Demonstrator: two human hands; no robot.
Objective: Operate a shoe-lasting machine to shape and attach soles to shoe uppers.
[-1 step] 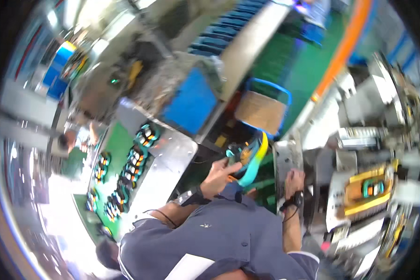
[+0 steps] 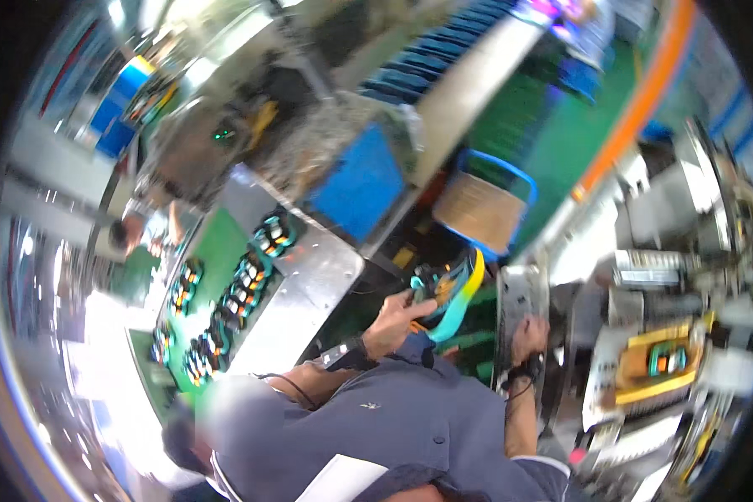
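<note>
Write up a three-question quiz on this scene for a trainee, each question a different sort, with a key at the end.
1. Which hand holds the yellow-and-teal-soled shoe?
2. True or false: the green surface bearing rows of teal, orange and black items is on the person's left.
3. What colour is the long bar at the picture's upper right?
a) white
b) purple
c) orange

Key:
1. The left hand; the right hand is at the grey metal ledge.
2. True.
3. c
</note>
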